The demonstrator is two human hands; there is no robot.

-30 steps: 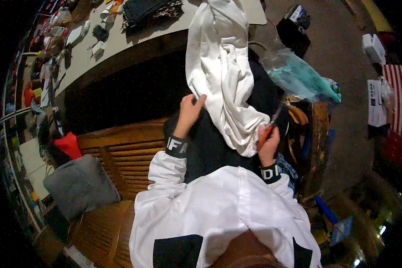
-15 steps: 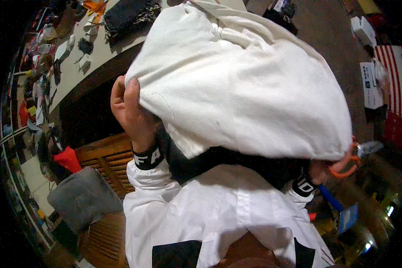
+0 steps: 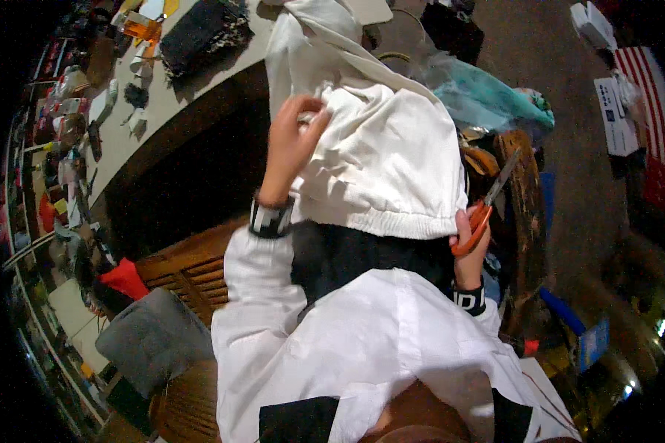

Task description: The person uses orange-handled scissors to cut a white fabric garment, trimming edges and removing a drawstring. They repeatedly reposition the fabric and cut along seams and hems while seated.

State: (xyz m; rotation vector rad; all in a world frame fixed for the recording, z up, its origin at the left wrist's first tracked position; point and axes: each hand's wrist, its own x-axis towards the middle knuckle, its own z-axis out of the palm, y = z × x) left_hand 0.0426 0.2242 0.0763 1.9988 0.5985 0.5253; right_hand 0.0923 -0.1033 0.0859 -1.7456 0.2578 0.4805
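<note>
Gripping a fold of the white garment point(image 3: 380, 166) near the centre of the frame, the left hand point(image 3: 288, 144) has its fingers pinched on the cloth, which hangs bunched with its elastic hem point(image 3: 380, 221) lowest. The right hand point(image 3: 469, 240), at right of centre and touching the hem's end, is closed around the orange handles of a pair of scissors point(image 3: 488, 203), blades pointing up and to the right. A long pale table point(image 3: 170, 103) strewn with small items runs across the upper left, and a grey cushion point(image 3: 151, 340) lies at lower left.
</note>
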